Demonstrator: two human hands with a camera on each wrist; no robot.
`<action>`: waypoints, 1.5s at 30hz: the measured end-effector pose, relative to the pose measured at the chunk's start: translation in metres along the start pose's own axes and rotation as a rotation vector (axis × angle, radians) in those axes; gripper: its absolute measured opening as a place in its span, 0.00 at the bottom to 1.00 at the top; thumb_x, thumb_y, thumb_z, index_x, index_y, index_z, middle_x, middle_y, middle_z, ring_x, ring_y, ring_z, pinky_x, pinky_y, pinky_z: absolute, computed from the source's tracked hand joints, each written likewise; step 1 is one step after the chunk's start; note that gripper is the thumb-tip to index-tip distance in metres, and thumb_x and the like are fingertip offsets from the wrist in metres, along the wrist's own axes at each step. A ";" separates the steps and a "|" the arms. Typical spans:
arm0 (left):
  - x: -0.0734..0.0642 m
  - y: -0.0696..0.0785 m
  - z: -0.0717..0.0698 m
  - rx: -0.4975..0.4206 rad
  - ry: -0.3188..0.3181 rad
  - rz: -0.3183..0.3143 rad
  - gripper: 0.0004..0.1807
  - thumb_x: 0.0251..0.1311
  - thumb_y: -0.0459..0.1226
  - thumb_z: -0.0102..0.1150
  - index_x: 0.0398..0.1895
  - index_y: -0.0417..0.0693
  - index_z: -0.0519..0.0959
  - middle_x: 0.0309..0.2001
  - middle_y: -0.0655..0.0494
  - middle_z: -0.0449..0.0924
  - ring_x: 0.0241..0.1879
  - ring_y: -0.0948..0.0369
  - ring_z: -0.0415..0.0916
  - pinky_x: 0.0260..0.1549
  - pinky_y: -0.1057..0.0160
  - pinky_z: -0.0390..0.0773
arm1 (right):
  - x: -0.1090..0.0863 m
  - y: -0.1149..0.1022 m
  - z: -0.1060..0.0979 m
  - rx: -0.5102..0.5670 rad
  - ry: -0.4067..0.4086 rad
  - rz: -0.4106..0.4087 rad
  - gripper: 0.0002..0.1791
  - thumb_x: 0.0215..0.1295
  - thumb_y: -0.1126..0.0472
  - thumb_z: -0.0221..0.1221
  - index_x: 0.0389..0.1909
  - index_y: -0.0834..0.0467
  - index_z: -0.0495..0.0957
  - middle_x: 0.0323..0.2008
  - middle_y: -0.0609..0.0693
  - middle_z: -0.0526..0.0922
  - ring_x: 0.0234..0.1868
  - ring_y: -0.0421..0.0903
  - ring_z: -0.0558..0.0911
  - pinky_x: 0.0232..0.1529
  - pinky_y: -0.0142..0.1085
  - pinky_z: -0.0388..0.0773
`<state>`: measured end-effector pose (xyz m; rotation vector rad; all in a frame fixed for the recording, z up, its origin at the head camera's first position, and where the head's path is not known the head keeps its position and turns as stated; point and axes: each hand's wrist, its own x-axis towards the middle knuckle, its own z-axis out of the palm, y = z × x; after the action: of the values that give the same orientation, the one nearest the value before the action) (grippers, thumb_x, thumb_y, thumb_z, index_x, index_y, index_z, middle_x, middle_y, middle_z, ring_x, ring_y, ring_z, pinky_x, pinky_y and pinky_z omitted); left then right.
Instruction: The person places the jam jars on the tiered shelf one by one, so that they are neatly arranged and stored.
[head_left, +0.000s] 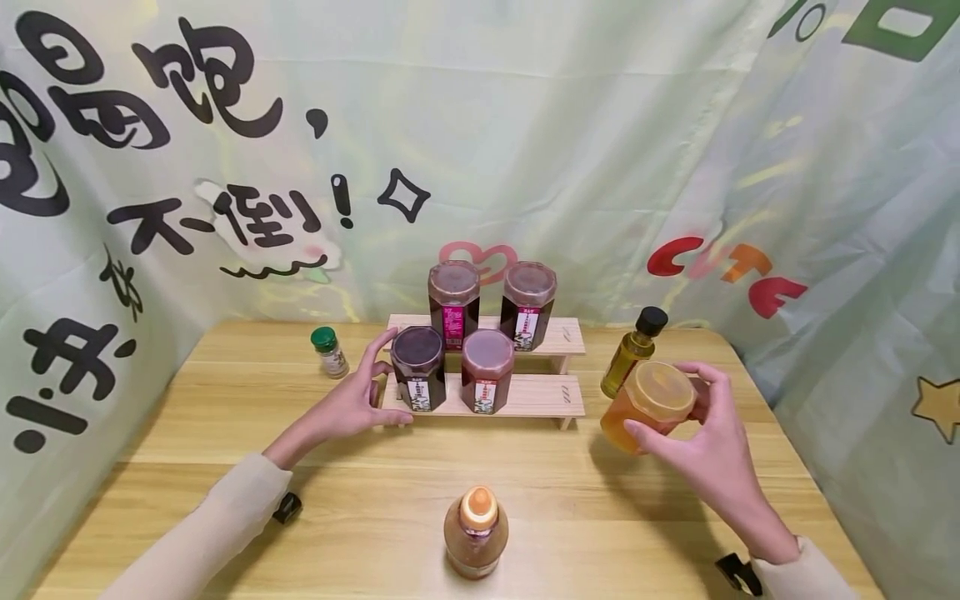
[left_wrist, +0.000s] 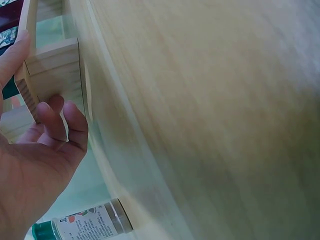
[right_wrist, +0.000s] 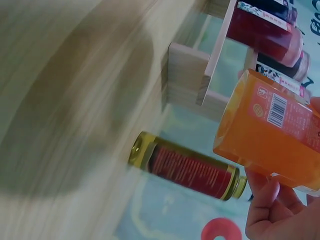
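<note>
My right hand [head_left: 712, 433] grips a jar of amber honey [head_left: 648, 408], thumb on the near side and fingers round the far side. The jar is tilted and held above the table, in front of an oil bottle with a black cap [head_left: 633, 354]. At the left end of a two-step wooden rack [head_left: 536, 396], my left hand [head_left: 348, 408] holds the lower step, its thumb along the front edge. Beside those fingers stands a dark jar [head_left: 418, 371] on that step. In the left wrist view, curled fingers [left_wrist: 52, 120] touch the rack's end.
A second jar [head_left: 487, 375] shares the lower step; two more dark jars [head_left: 454, 308] stand on the upper one. A green-capped shaker [head_left: 330, 354] is left of the rack. Near the front stands a squeeze bottle with an orange tip [head_left: 476, 533]. A printed cloth [head_left: 562, 150] hangs behind.
</note>
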<state>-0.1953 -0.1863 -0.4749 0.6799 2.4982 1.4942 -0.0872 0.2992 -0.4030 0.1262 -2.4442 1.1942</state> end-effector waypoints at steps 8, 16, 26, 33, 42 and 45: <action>-0.002 0.001 -0.001 0.013 0.004 0.001 0.76 0.52 0.43 0.89 0.89 0.79 0.36 0.64 0.41 0.83 0.24 0.53 0.74 0.26 0.57 0.78 | 0.005 -0.008 0.024 0.009 0.006 -0.049 0.57 0.44 0.65 0.88 0.74 0.56 0.65 0.46 0.51 0.85 0.37 0.43 0.80 0.40 0.30 0.74; 0.001 0.001 -0.002 0.011 0.004 0.000 0.76 0.53 0.43 0.89 0.89 0.81 0.36 0.63 0.42 0.83 0.24 0.54 0.74 0.25 0.58 0.78 | 0.014 -0.013 0.048 0.033 -0.013 -0.038 0.55 0.48 0.63 0.88 0.73 0.57 0.64 0.52 0.51 0.86 0.39 0.46 0.80 0.40 0.31 0.75; 0.003 0.000 -0.001 0.022 0.003 0.012 0.76 0.53 0.42 0.88 0.89 0.80 0.36 0.59 0.46 0.84 0.22 0.55 0.74 0.23 0.59 0.77 | 0.024 -0.018 0.074 0.059 -0.049 0.005 0.55 0.48 0.60 0.88 0.73 0.55 0.64 0.51 0.50 0.86 0.41 0.47 0.81 0.40 0.33 0.78; 0.003 -0.002 0.001 0.016 0.002 0.016 0.76 0.53 0.42 0.88 0.89 0.80 0.36 0.59 0.45 0.85 0.22 0.54 0.75 0.23 0.58 0.78 | 0.030 -0.019 0.084 0.026 -0.054 -0.001 0.56 0.48 0.60 0.88 0.74 0.54 0.63 0.48 0.54 0.86 0.43 0.48 0.84 0.42 0.38 0.80; 0.002 -0.001 0.000 0.011 0.008 0.007 0.76 0.53 0.42 0.89 0.89 0.81 0.36 0.61 0.45 0.84 0.22 0.55 0.74 0.23 0.58 0.78 | 0.036 -0.020 0.090 -0.001 -0.087 -0.009 0.56 0.53 0.56 0.87 0.76 0.54 0.60 0.47 0.56 0.84 0.44 0.52 0.81 0.41 0.38 0.76; 0.001 -0.001 0.000 0.009 0.014 0.005 0.76 0.53 0.42 0.89 0.89 0.81 0.36 0.61 0.45 0.84 0.22 0.55 0.74 0.24 0.58 0.78 | 0.039 -0.020 0.091 -0.001 -0.097 -0.026 0.56 0.53 0.54 0.87 0.76 0.55 0.61 0.49 0.56 0.83 0.44 0.52 0.81 0.41 0.40 0.78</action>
<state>-0.1965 -0.1862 -0.4751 0.6794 2.5171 1.4949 -0.1470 0.2204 -0.4223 0.2195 -2.5186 1.2025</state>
